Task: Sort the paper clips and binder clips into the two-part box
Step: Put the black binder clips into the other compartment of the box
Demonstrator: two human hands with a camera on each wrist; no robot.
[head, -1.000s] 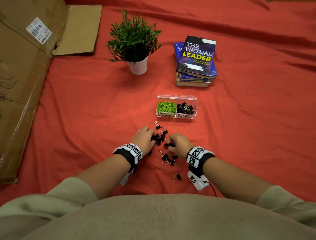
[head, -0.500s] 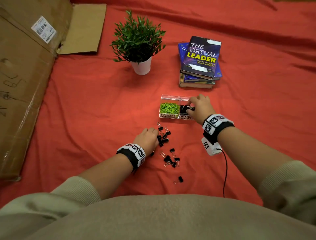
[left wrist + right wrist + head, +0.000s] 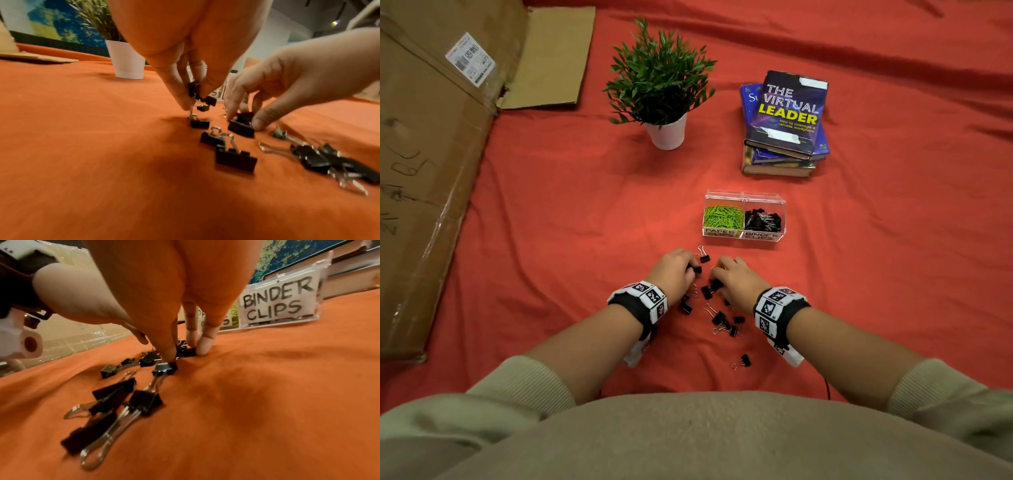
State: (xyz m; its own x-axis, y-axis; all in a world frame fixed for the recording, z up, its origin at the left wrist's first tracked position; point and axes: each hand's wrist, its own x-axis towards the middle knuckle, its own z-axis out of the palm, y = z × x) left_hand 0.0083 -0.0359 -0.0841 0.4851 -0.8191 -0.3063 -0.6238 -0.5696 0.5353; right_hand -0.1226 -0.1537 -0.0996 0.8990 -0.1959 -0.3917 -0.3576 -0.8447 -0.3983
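A clear two-part box (image 3: 777, 200) stands on the red cloth, with green paper clips (image 3: 722, 216) in its left part and black binder clips (image 3: 762, 221) in its right part. Several loose black binder clips (image 3: 719, 318) lie in front of it, and one (image 3: 744, 360) lies alone nearer me. My left hand (image 3: 693, 269) is at the pile's far left and pinches binder clips (image 3: 193, 91) between thumb and fingers. My right hand (image 3: 717, 281) is just beside it, thumb and fingers closed on a binder clip (image 3: 188, 352) that lies on the cloth.
A potted plant (image 3: 661, 82) and a stack of books (image 3: 784, 123) stand behind the box. Flattened cardboard (image 3: 431, 154) covers the left side. The box front carries a "BINDER CLIPS" label (image 3: 279, 301). Red cloth spreads to the right.
My right hand went from the pile up to the box's binder-clip part and has come back down to the pile. The left hand stayed at the pile.
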